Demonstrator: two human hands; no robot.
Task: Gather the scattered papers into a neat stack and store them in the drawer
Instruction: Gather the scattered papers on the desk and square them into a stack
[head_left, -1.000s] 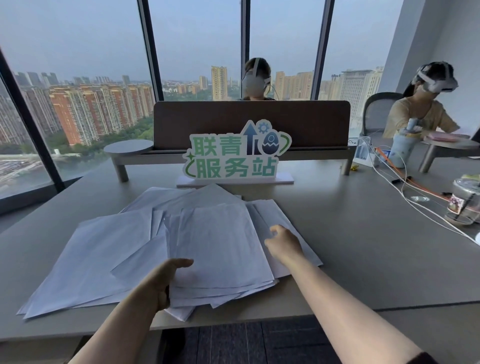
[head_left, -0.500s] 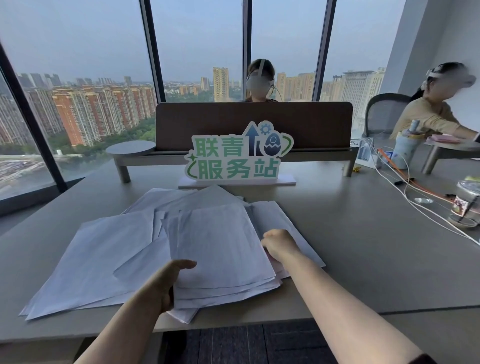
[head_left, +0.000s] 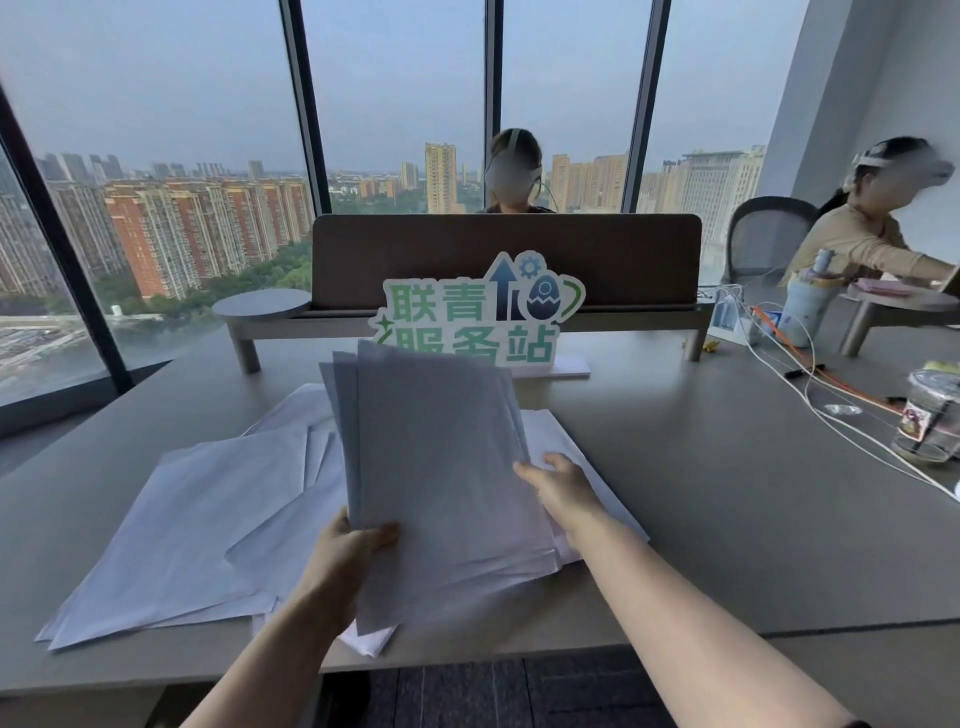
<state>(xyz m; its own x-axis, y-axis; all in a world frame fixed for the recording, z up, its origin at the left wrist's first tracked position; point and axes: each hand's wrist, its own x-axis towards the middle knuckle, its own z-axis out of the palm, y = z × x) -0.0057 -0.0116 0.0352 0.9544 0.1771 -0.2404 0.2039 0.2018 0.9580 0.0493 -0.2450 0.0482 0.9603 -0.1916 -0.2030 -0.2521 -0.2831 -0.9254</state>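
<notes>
A bundle of white papers (head_left: 441, 467) is tilted up off the grey table (head_left: 727, 519), its far edge raised in front of the sign. My left hand (head_left: 343, 561) grips the bundle's near left corner, thumb on top. My right hand (head_left: 561, 488) holds the bundle's right edge, fingers behind the sheets. More loose papers (head_left: 182, 535) lie spread flat on the table to the left and under the bundle. No drawer is in view.
A green-lettered sign (head_left: 483, 317) stands behind the papers, before a brown divider (head_left: 509, 260). White and orange cables (head_left: 831, 410) and a plastic cup (head_left: 930, 421) lie at the right. Two people sit beyond the table.
Both hands have lifted the middle bundle of sheets from lying flat to tilted up off the table. The papers at the left stayed where they were.
</notes>
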